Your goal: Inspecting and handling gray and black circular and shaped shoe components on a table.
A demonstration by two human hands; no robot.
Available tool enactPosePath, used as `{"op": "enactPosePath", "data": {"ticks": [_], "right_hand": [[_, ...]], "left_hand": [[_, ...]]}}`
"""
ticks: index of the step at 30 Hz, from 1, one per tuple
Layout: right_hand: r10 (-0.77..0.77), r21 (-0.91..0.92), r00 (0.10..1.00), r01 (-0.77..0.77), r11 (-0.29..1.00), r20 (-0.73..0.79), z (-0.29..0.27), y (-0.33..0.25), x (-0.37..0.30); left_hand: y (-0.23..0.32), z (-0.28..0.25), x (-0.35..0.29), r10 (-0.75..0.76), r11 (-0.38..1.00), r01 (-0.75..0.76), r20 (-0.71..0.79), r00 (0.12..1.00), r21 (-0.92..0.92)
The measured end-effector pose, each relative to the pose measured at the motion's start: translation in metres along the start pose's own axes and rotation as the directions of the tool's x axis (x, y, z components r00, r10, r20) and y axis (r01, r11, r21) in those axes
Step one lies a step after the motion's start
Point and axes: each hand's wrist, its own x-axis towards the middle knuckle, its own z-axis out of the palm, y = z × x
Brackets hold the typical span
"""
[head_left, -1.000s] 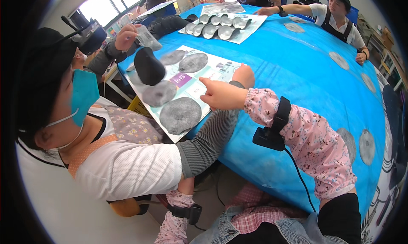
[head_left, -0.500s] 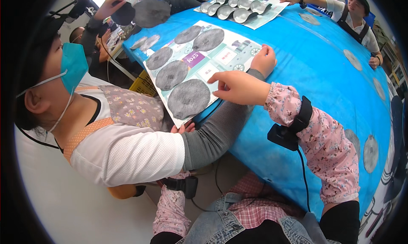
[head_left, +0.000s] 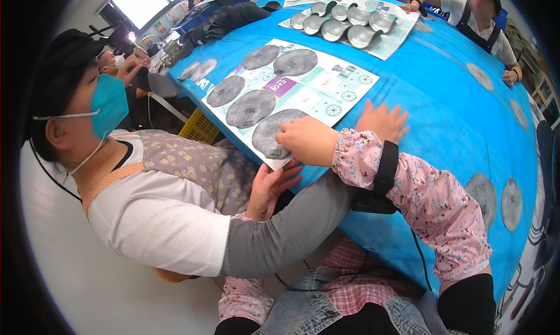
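Note:
Grey round pads [head_left: 267,134] lie on a printed sheet [head_left: 312,90], several in a curved row along its left side. My right hand [head_left: 308,139], in a pink floral sleeve, bends its fingers closed over the right side of the nearest pad; its fingertips are partly hidden. My left hand [head_left: 269,189] comes out beyond the neighbour's arm, palm up. Its thumb and forefinger meet the sheet's near corner, while its other fingers spread below. Beside my right wrist, the neighbour's open hand [head_left: 383,122] is blurred above the blue table cover [head_left: 431,96].
The neighbour's grey-sleeved arm [head_left: 291,233] crosses between my forearms. Another sheet with silvery moulded cups [head_left: 334,30] lies farther back, near a second person [head_left: 484,20]. A row of black pieces [head_left: 227,23] lines the far left edge. Grey round pads [head_left: 512,205] lie at the right.
The printed sheet has shifted right, my left hand along with its corner. My right hand has come down onto the nearest pad. The neighbour's hand has left the sheet and opened.

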Motion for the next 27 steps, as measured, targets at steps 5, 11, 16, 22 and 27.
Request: {"op": "enactPosePath", "data": {"ticks": [5,11,16,22,27], "right_hand": [[-0.05,-0.057,0.994,0.045,0.997,-0.093,0.013,-0.009,0.01],[0.029,0.175,0.978,0.008,0.985,-0.207,0.009,-0.002,0.017],[0.207,0.426,0.954,-0.098,0.899,-0.217,0.005,0.023,0.01],[0.568,0.737,0.823,-0.38,0.559,-0.006,-0.006,0.078,0.018],[0.746,0.924,0.663,-0.324,0.202,0.069,-0.041,0.123,-0.01]], "left_hand": [[0.001,-0.03,-0.069,-0.149,0.942,0.066,-0.233,0.961,-0.33],[0.024,-0.043,-0.049,0.208,0.977,-0.21,0.085,0.974,0.02],[0.007,-0.024,-0.066,-0.222,0.973,0.197,-0.241,0.945,-0.124],[0.015,-0.032,-0.061,-0.21,0.96,0.173,-0.16,0.965,-0.219],[-0.004,-0.061,-0.077,-0.281,0.917,0.226,-0.129,0.951,-0.329]]}}
